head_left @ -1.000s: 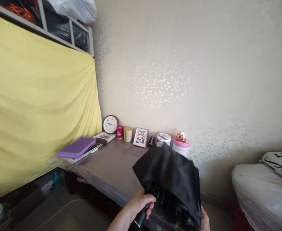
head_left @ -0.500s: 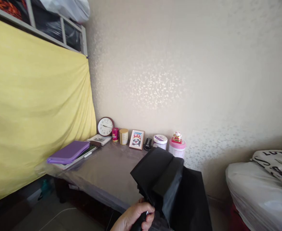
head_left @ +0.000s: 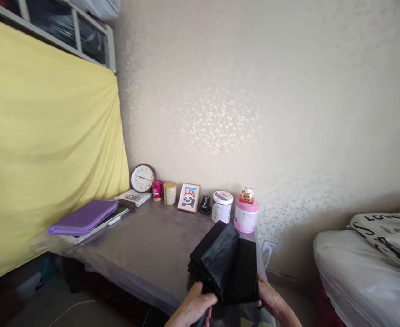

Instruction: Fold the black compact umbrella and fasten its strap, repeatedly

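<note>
A black folding umbrella (head_left: 220, 268), its fabric panels loose and partly folded over one another, is held up above the near right part of the table (head_left: 148, 245). My left hand (head_left: 197, 303) is wrapped around its dark handle at the bottom. At the right, my right hand (head_left: 270, 295) is closed on the edge of a fabric panel, with most of its fingers hidden behind the cloth. Just past the umbrella stand a pink-lidded tub (head_left: 246, 219) with a lucky cat figurine (head_left: 247, 194) on top and a white tub (head_left: 222, 209).
Along the wall stand a round clock (head_left: 143, 178), a pink can (head_left: 157, 190), a yellow-lidded jar (head_left: 169, 194), a panda picture frame (head_left: 188, 198) and a small black device (head_left: 205, 205). A purple folder (head_left: 84, 217) lies left by a yellow curtain (head_left: 50, 150). A wall socket (head_left: 269, 246) is right.
My right hand has come into view and taken the umbrella's panel edge. The umbrella has shifted lower, its right-hand panels drawn in. The view has turned slightly.
</note>
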`<state>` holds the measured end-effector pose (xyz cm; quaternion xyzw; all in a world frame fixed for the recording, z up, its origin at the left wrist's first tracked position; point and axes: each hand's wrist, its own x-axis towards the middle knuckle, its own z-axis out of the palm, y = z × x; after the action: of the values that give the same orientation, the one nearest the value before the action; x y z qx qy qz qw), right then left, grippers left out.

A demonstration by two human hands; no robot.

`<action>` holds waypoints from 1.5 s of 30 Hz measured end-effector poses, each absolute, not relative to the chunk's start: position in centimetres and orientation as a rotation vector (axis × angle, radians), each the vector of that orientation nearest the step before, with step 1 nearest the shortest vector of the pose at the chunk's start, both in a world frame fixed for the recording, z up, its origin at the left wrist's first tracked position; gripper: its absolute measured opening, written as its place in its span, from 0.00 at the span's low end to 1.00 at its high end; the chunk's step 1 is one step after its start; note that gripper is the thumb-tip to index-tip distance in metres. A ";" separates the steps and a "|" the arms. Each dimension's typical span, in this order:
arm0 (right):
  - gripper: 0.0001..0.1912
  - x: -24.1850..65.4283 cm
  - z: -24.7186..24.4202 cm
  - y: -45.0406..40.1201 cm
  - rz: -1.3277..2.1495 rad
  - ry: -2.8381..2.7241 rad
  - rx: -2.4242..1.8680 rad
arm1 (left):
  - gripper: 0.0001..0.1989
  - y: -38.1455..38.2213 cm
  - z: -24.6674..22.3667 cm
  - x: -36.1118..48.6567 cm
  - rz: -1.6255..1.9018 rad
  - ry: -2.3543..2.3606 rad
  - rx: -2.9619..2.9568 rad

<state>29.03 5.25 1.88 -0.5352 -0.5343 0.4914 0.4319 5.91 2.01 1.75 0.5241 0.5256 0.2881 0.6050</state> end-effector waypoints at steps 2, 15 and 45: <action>0.18 30.0 1.9 5.5 1.395 -1.430 -1.363 | 0.06 2.1 1.1 6.2 0.652 1.269 1.282; 0.12 37.8 1.0 1.6 0.822 -1.909 -1.738 | 0.28 2.3 0.3 6.3 0.502 1.389 1.597; 0.19 24.1 9.7 5.9 -0.195 -2.298 -1.369 | 0.35 -0.8 0.1 5.5 0.413 1.701 2.186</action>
<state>24.12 5.88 9.65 -0.4969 -0.8344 -0.0709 0.2277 5.55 -0.84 0.08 0.7692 0.5987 0.1453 0.1696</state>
